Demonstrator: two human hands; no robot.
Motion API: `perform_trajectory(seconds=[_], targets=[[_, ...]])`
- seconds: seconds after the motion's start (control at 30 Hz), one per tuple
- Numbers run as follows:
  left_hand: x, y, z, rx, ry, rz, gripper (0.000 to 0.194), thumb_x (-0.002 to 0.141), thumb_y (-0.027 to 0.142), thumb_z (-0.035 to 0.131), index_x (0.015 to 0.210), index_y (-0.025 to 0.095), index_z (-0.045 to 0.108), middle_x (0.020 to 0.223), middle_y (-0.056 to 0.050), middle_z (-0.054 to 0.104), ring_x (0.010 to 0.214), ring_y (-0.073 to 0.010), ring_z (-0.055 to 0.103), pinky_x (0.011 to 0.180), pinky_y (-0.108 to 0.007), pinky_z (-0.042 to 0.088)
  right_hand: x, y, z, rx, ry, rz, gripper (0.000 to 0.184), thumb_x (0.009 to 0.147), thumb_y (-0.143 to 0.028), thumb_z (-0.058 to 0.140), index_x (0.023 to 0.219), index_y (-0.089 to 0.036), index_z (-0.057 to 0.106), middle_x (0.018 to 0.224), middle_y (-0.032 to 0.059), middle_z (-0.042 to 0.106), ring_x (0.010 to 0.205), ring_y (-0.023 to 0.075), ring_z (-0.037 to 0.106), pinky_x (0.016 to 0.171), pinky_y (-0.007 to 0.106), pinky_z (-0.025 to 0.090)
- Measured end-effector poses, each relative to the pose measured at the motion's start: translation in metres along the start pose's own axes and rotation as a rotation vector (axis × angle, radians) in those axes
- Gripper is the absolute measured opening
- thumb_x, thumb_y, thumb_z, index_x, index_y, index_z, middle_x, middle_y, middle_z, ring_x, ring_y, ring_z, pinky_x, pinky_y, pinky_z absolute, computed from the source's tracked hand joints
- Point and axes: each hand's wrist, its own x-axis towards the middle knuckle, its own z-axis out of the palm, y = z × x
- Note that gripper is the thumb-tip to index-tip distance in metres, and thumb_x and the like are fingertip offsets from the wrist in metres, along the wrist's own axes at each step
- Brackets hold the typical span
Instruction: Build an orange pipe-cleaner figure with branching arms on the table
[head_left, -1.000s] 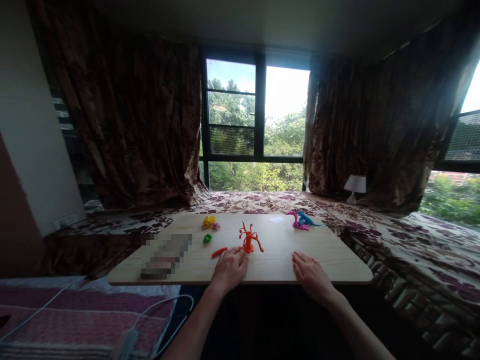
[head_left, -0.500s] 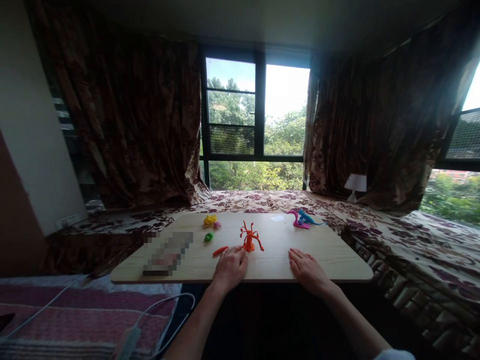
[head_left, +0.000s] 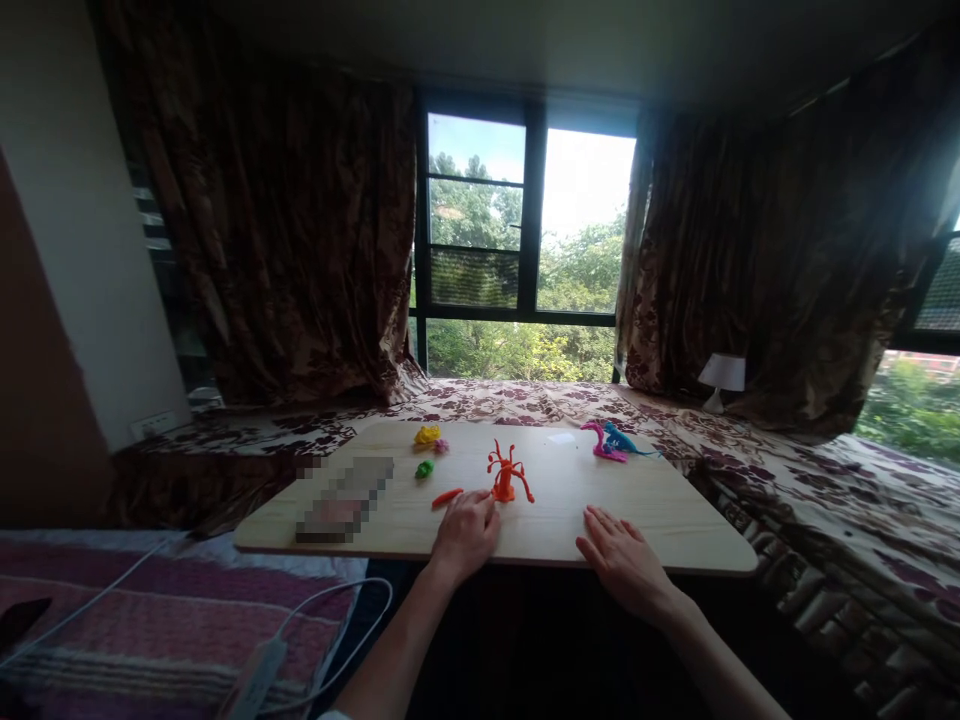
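An orange clay figure [head_left: 505,482], with a thick trunk and several thin curling arms, stands upright near the middle of the light wooden table. Just left of its base rests my left hand [head_left: 466,530], its fingers bent downward and pressed together. Whatever lies beneath those fingers is hidden. Beside them on the left is an orange clay roll [head_left: 448,497]. My right hand [head_left: 621,556] lies palm down near the table's front edge, fingers stretched forward and thumb apart, to the right of the figure; its palm is out of sight.
On the table [head_left: 675,520] are yellow clay [head_left: 427,435], a pink lump [head_left: 441,446], a green lump [head_left: 425,469], a magenta clay shape [head_left: 606,446], a blue one [head_left: 619,438] and a blurred-out flat object [head_left: 345,500]. A white cable [head_left: 337,590] hangs front left.
The view has swung slightly left, so everything sits further right. My left fingers look more bent. My right hand has shifted a little on the tabletop, its thumb now further from the fingers.
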Motion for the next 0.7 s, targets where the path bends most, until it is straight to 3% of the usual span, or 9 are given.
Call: perform_trajectory(seconds=[0.17, 0.3, 0.4, 0.47, 0.57, 0.7], targets=[[-0.003, 0.008, -0.005, -0.024, 0.064, -0.029, 0.028, 0.081, 0.022, 0.038, 0.094, 0.018, 0.062, 0.101, -0.006, 0.062, 0.099, -0.0178, 0.052, 0.095, -0.032, 0.032, -0.028, -0.016, 0.009, 0.002, 0.083, -0.102, 0.063, 0.086, -0.055, 0.022, 0.135, -0.017, 0.029, 0.141, 0.0072, 0.024, 0.13, 0.0215, 0.02, 0.106, 0.039, 0.012], [-0.005, 0.007, -0.008, -0.056, 0.118, -0.04, 0.026, 0.079, 0.019, 0.038, 0.085, 0.018, 0.064, 0.09, -0.005, 0.064, 0.091, -0.0181, 0.054, 0.095, -0.034, 0.034, -0.007, -0.029, 0.0, 0.043, 0.024, -0.169, 0.066, 0.083, -0.058, 0.029, 0.135, -0.016, 0.03, 0.14, 0.0095, 0.027, 0.129, 0.0229, 0.02, 0.105, 0.041, 0.014], [-0.015, 0.005, -0.011, -0.129, 0.202, -0.084, 0.025, 0.078, 0.018, 0.04, 0.084, 0.017, 0.064, 0.091, -0.005, 0.063, 0.095, -0.0192, 0.053, 0.095, -0.034, 0.035, 0.005, -0.022, -0.004, 0.04, -0.023, -0.139, 0.074, 0.076, -0.059, 0.04, 0.134, -0.014, 0.03, 0.14, 0.0123, 0.027, 0.128, 0.0255, 0.023, 0.105, 0.042, 0.015], [-0.026, 0.01, -0.015, -0.202, 0.262, -0.127, 0.025, 0.078, 0.019, 0.04, 0.085, 0.018, 0.064, 0.093, -0.005, 0.063, 0.097, -0.0194, 0.052, 0.092, -0.033, 0.038, -0.001, -0.013, -0.002, 0.024, -0.008, -0.118, 0.075, 0.073, -0.052, 0.048, 0.134, -0.012, 0.03, 0.14, 0.0126, 0.025, 0.128, 0.0261, 0.023, 0.105, 0.042, 0.015], [-0.042, 0.034, -0.023, -0.314, 0.288, -0.142, 0.025, 0.08, 0.021, 0.039, 0.089, 0.019, 0.063, 0.094, -0.005, 0.061, 0.096, -0.0188, 0.053, 0.091, -0.032, 0.039, -0.023, 0.0, 0.002, 0.037, 0.074, -0.119, 0.062, 0.075, -0.027, 0.045, 0.134, -0.014, 0.031, 0.14, 0.0087, 0.028, 0.128, 0.0218, 0.024, 0.106, 0.038, 0.016], [-0.047, 0.073, -0.032, -0.49, 0.245, -0.104, 0.025, 0.08, 0.022, 0.041, 0.091, 0.02, 0.063, 0.097, -0.004, 0.061, 0.097, -0.0179, 0.053, 0.091, -0.032, 0.039, -0.031, 0.007, -0.003, 0.187, 0.192, -0.109, 0.05, 0.073, -0.008, 0.035, 0.119, -0.018, 0.052, 0.125, 0.0055, 0.05, 0.115, 0.0175, 0.043, 0.099, 0.03, 0.03]])
